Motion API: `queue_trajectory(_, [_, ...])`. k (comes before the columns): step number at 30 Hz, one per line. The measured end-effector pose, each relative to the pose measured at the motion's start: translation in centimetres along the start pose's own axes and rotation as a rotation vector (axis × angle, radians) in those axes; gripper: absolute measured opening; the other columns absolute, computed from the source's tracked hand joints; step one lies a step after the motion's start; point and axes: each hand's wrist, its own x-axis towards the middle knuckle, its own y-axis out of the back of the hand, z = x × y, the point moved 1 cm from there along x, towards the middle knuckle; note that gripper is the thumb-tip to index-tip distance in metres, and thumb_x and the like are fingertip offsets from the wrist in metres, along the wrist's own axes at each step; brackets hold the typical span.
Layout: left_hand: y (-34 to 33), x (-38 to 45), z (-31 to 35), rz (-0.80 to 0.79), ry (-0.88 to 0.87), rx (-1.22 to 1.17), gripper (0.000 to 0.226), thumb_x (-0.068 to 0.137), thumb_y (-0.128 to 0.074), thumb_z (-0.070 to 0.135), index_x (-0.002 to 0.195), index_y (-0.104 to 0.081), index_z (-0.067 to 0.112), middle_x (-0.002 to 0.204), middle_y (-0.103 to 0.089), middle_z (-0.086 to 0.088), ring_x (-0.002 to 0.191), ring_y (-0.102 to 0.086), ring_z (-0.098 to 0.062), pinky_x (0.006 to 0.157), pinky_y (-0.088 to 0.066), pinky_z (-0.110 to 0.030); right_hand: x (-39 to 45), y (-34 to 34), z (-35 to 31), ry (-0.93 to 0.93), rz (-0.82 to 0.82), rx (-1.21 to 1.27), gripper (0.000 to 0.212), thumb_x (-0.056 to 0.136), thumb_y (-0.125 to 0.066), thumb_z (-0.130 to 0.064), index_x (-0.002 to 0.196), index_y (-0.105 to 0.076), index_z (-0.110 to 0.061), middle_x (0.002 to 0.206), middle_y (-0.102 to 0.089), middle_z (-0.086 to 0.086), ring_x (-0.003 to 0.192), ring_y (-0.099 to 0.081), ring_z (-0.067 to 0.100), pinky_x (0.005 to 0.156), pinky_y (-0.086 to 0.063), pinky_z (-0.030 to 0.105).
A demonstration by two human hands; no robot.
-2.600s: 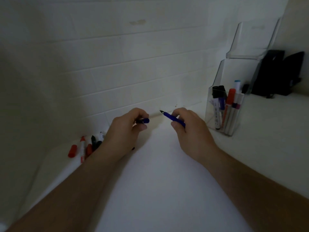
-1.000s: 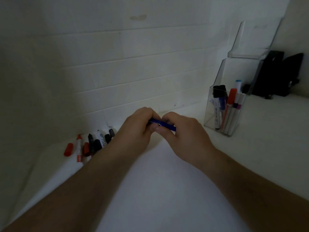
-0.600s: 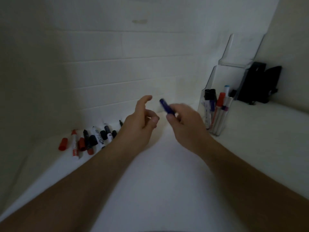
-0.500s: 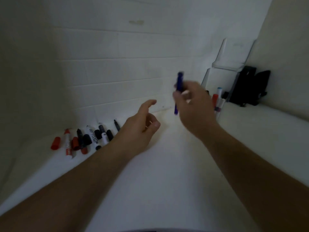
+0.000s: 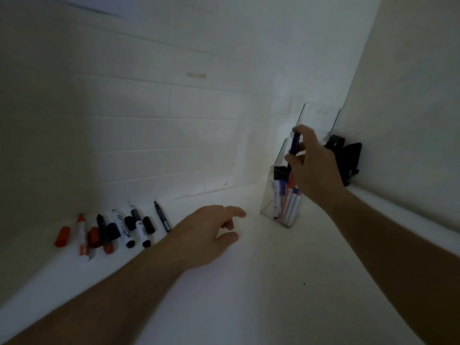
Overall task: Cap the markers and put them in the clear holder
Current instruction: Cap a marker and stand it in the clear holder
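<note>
Over the holder: right hand pinches blue marker upright above clear holder.
Left hand: fingers relaxed, holding nothing.
Far left: loose markers.

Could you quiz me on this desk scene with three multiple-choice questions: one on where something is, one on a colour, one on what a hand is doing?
1. Where is the clear holder?
A. far right, by the wall
B. far left
C. at the near edge

2. What colour is the marker in the right hand?
A. red
B. blue
C. green

3. What is the left hand doing?
A. gripping a cap
B. pressing the holder
C. holding nothing, fingers relaxed

Answers: 1 A, it stands right of the loose markers, near the wall. 2 B, its barrel looks dark blue. 3 C, the fingers are spread loosely over the table.
</note>
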Motion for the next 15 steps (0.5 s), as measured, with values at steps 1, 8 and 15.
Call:
queue_trajectory(1, [-0.2, 0.0, -0.2, 0.006, -0.021, 0.019, 0.038, 0.095, -0.057, 0.045, 0.132, -0.049, 0.047, 0.105, -0.058, 0.021, 0.102, -0.053, 0.001, 0.093, -0.045, -0.024, -0.1, -0.3, 0.3, 0.0, -0.01, -0.025, 0.051, 0.098, -0.064, -0.014, 0.14, -0.039, -0.03, 0.112, -0.067, 0.008, 0.086, -0.068, 0.021, 0.069, -0.059, 0.031])
queue_trajectory(8, [-0.4, -0.1, -0.6, 0.033, -0.055, 0.035, 0.031, 0.093, -0.058, 0.045, 0.124, -0.057, 0.045, 0.105, -0.059, 0.021, 0.103, -0.053, 0.0, 0.096, -0.045, -0.027, -1.0, -1.2, 1.3, 0.053, -0.086, -0.554, 0.029, 0.106, -0.045, -0.027, 0.131, -0.056, -0.016, 0.078, -0.052, 0.004, 0.088, -0.043, 0.024, 0.075, -0.052, 0.044])
queue_trajectory(15, [-0.3, 0.1, -1.0, 0.035, -0.068, 0.062, 0.024, 0.092, -0.06, 0.041, 0.116, -0.065, 0.041, 0.102, -0.06, 0.021, 0.1, -0.052, 0.0, 0.096, -0.044, -0.027, -0.7, -1.4, 1.5, 0.014, -0.188, -0.682, 0.013, 0.095, -0.048, -0.011, 0.094, -0.059, -0.016, 0.086, -0.058, 0.005, 0.087, -0.044, 0.024, 0.075, -0.041, 0.036])
